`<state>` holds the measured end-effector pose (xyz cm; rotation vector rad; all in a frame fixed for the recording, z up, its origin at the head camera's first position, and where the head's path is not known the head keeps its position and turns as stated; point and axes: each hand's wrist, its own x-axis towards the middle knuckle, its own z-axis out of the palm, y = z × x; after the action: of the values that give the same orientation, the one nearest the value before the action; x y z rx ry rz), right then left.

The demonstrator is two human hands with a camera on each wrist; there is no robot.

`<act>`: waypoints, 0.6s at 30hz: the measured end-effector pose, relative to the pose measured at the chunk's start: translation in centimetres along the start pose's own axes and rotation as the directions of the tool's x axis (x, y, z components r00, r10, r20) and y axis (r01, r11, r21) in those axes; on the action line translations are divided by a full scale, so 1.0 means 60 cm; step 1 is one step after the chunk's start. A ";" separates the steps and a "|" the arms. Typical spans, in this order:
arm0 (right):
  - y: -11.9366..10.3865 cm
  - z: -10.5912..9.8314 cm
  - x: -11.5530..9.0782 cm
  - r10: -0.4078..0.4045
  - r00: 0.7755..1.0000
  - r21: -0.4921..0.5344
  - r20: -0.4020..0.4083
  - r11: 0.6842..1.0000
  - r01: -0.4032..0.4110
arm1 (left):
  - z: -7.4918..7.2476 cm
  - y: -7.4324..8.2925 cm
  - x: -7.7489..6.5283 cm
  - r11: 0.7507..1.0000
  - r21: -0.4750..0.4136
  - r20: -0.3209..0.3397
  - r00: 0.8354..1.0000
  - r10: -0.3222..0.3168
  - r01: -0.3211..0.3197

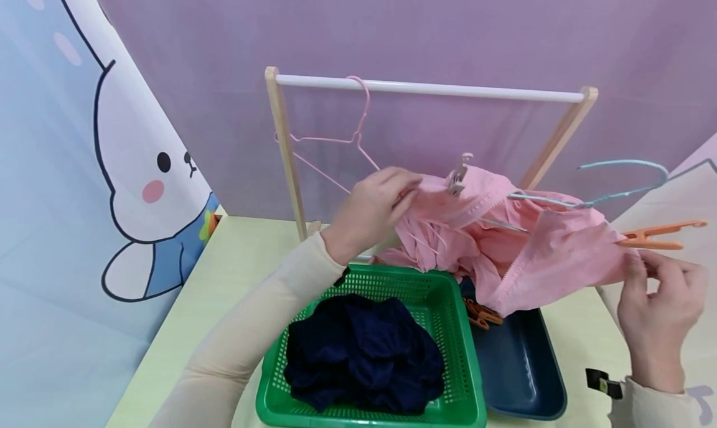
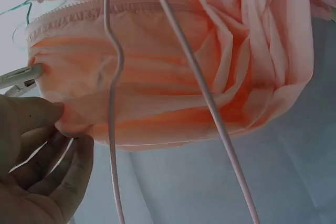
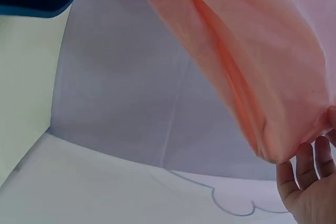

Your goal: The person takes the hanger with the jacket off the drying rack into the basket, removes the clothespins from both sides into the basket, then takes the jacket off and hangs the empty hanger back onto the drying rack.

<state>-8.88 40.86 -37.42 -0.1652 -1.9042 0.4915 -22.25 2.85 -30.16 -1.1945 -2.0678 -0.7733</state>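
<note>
A pink zip-up garment hangs bunched between both hands, with a light-blue hanger lying inside its open front. My left hand pinches its left end, thumb against fingers, beside a pale grey clothespin clipped to the fabric. At the opposite end, my right hand pinches the fabric corner, just below an orange clothespin clipped there. In the left wrist view, the zipper teeth run along the garment's edge, and the pink hanger's wires cross in front of the cloth.
A drying rack with a white bar stands behind, a pink hanger hooked on it. Below, a green basket holds dark navy cloth. Beside it sits a dark blue tray containing orange clothespins.
</note>
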 end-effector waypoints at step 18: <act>0.076 0.003 -0.014 0.130 0.988 0.012 0.086 0.991 -0.132 | 0.026 0.116 -0.114 0.990 0.003 0.243 0.961 0.133 -0.138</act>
<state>-9.23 44.68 -40.08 -0.2630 -1.9798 0.6123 -13.66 3.30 -35.03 -1.4647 -2.1528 -0.5632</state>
